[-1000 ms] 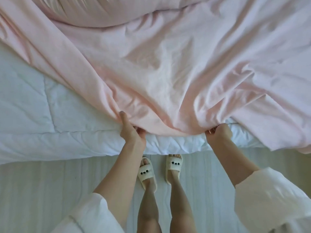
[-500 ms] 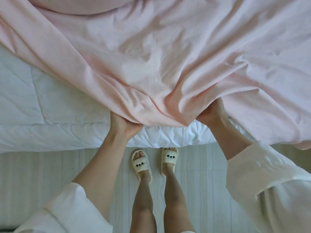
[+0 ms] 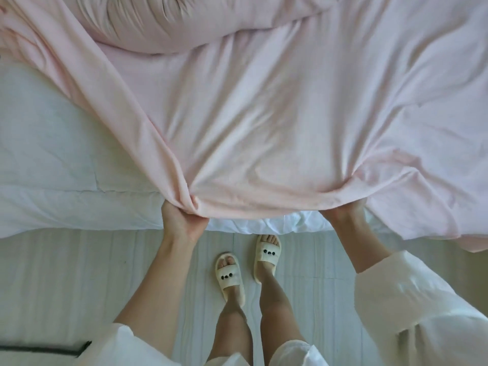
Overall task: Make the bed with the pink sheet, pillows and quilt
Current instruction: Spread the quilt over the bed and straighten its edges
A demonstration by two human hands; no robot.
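Note:
The pink sheet lies spread over most of the bed, wrinkled, with its near edge at the bed's side. My left hand grips a bunched fold of that edge. My right hand holds the same edge farther right, its fingers hidden under the cloth. A pink pillow or bundled bedding sits at the top of the view. The white quilted mattress shows bare at the left.
I stand on a pale floor close to the bed's side, my feet in cream slippers. The sheet's right part hangs over the bed edge. A dark strip lies at the lower left.
Both hands have moved apart along the sheet's edge, pulling it flatter and tauter between them. The view has tilted, so the pink bundle at the top shows more.

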